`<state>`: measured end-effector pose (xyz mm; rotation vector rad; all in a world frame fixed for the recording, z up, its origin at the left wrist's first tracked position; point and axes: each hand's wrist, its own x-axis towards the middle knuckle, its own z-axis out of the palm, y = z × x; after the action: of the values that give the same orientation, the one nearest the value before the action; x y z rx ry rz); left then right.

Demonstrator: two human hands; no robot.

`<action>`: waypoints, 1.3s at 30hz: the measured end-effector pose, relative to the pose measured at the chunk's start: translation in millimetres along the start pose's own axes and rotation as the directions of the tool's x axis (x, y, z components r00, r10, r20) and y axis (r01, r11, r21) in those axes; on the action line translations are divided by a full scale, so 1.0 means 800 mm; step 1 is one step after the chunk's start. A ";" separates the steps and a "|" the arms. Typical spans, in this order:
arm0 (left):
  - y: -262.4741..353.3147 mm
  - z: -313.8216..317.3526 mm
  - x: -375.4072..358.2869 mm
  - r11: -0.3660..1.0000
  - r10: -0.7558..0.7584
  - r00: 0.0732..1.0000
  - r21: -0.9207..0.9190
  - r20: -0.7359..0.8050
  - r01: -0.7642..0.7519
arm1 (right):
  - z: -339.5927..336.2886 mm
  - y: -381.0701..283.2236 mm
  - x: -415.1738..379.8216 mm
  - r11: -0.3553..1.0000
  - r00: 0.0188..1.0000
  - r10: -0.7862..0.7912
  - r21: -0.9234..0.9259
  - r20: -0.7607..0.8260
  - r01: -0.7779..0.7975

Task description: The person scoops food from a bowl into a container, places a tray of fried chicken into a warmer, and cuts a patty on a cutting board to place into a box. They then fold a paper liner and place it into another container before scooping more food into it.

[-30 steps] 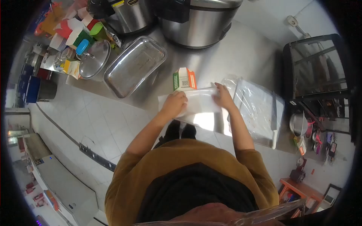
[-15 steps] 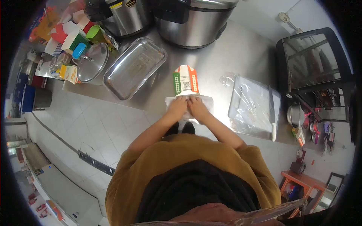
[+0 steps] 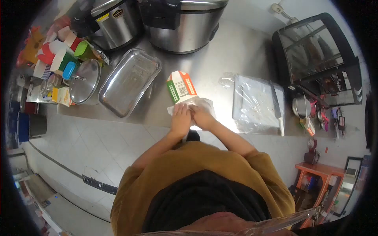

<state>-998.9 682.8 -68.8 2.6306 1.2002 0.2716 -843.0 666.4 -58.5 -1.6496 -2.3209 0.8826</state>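
At the counter's front edge, a thin whitish wrapper (image 3: 208,104), paper or plastic, lies crumpled under both hands. My left hand (image 3: 181,120) presses over it with the fingers close together. My right hand (image 3: 201,118) is beside it, fingers curled into the wrapper near its middle. Whatever the wrapper holds is hidden. Just beyond my fingertips a folded carton (image 3: 182,87), green, white and orange with a printed square code, lies on the steel counter and touches the wrapper or nearly so.
To the left are an empty metal tray (image 3: 130,83) and a lidded pot (image 3: 85,82). Two large steel cookers (image 3: 185,31) stand behind. On the right, a knife (image 3: 277,106) rests on a plastic-covered cutting board (image 3: 252,98), near a glass display case (image 3: 315,51).
My view has shifted, so the counter things appear further left. My left hand now lies flatter over the wrapper, and the wrapper looks more crumpled; the carton sits slightly turned.
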 end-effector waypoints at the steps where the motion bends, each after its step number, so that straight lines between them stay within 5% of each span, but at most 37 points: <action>1: 0.007 -0.016 -0.006 0.998 -0.035 0.999 -0.055 -0.020 0.034 | -0.001 -0.004 -0.005 0.998 0.998 -0.041 -0.053 -0.052 0.038; 3: 0.018 -0.043 -0.012 0.981 -0.111 0.992 -0.166 -0.055 0.101 | -0.004 -0.015 -0.015 0.980 0.980 -0.133 -0.168 -0.148 0.108; 6: 0.017 -0.028 -0.016 0.955 -0.231 0.969 -0.213 -0.091 0.208 | -0.016 -0.031 -0.015 0.951 0.915 -0.056 -0.299 -0.400 -0.073; 9: -0.006 0.039 -0.022 0.780 -0.338 0.900 -0.618 -0.276 0.103 | 0.019 -0.001 -0.006 0.985 0.817 0.150 0.158 -0.557 -0.073; 13: -0.014 0.055 -0.014 0.477 -0.281 0.924 -0.873 -0.258 -0.099 | 0.031 0.003 -0.013 0.679 0.817 0.379 0.730 -0.434 0.073; 14: -0.013 0.055 -0.012 0.418 -0.345 0.919 -0.908 -0.189 -0.030 | 0.046 0.006 -0.009 0.668 0.783 0.412 0.739 -0.466 0.088; 17: -0.008 0.003 0.002 0.074 -0.382 0.919 -0.989 0.093 0.131 | 0.031 -0.014 -0.025 0.586 0.727 0.487 0.798 -0.484 0.140; 20: 0.022 -0.042 0.040 -0.589 -0.219 0.933 -0.801 0.286 0.107 | -0.009 -0.041 -0.062 0.688 0.613 0.508 0.713 -0.605 0.134; 23: 0.094 -0.073 0.075 -0.480 -0.201 0.865 -0.816 0.460 0.323 | -0.043 -0.040 -0.106 0.732 0.401 0.579 0.669 -0.710 0.129; 28: 0.239 -0.036 0.094 -0.328 0.102 0.881 -0.820 0.463 0.469 | -0.063 0.001 -0.238 0.470 0.067 0.809 0.712 -0.584 0.522; 31: 0.349 -0.005 0.082 -0.322 0.266 0.822 -0.758 0.503 0.568 | -0.063 0.031 -0.354 0.299 0.076 0.914 0.789 -0.398 0.537; 35: 0.480 0.108 0.071 -0.194 0.355 0.757 -0.749 0.549 0.634 | -0.038 0.081 -0.485 0.456 -0.095 0.884 0.796 -0.459 0.399; 39: 0.627 0.134 0.041 0.007 0.366 0.796 -0.857 0.482 0.515 | -0.021 0.127 -0.606 0.529 -0.233 0.848 0.771 -0.475 0.355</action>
<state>-589.7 374.5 -23.5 1.0444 0.4470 0.1228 -569.7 256.9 -3.3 -1.4122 -0.0809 0.1458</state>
